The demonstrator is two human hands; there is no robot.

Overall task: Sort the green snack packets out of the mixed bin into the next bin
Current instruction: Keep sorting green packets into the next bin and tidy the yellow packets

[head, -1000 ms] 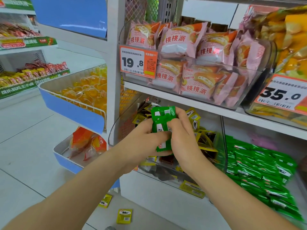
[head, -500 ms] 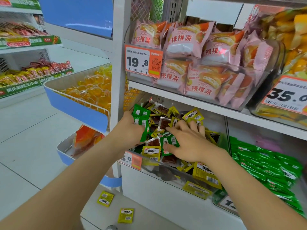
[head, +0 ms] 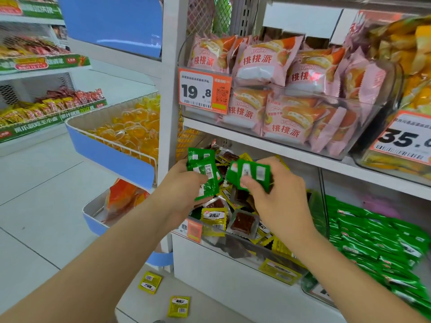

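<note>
Hovering above the mixed bin at the centre of the frame, both hands are seen with green snacks clasped in them. A small stack of green packets is gripped by the left hand, with the thumb laid across the front of the stack. Just to the right of it, more green packets are pinched by the right hand, whose fingers are curled over their lower edge. The two bundles are held close together but apart.

Below the hands, the mixed bin is filled with yellow packets and clear packets of something dark red, heaped in disorder. The next bin is set at the right of the frame, touching the mixed one, and a pile of green packets is already stacked in it.

On the shelf above, pink packets are kept in a clear bin behind an orange price tag. Two yellow packets are seen lying on the floor at the lower centre of the frame.
</note>
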